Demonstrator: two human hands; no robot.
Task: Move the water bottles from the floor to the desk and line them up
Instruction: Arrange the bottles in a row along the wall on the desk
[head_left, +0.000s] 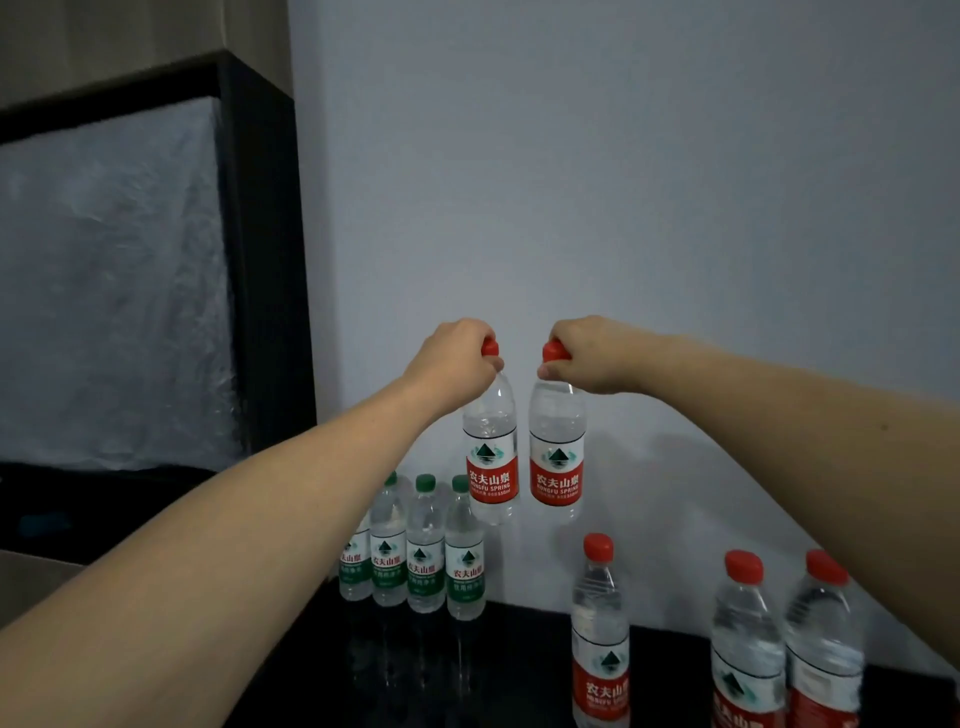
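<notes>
Head view, both arms extended over the glossy black desk top (524, 660). The left hand (452, 358) grips the neck and red cap of one clear plastic water bottle with a red-and-white label (491, 457); the right hand (592, 356) grips a second, matching red-capped bottle (557, 457) the same way. Both hands are closed around the caps from above, fingers curled. The two bottles hang upright, long axes vertical, side by side and just apart, clear of the desk surface, in front of the pale grey wall (623, 156).

Below and to the left, a row of four clear bottles with green caps and green labels (415, 551) stands against the wall on the desk. Nearer the camera on the right stand three red-capped bottles (748, 639) in a looser row. The open desk surface between the green row and the red group lies directly beneath the held pair, so a straight descent probably sets them down; either hand is equally near.

Legible writing: the red labels read "农夫山泉" and "NONGFU SPRING" beneath a green mountain emblem; smaller print is unreadable. The green labels carry the same four characters.

A dark-framed panel covered in crinkled plastic film (114, 280) occupies the left.
</notes>
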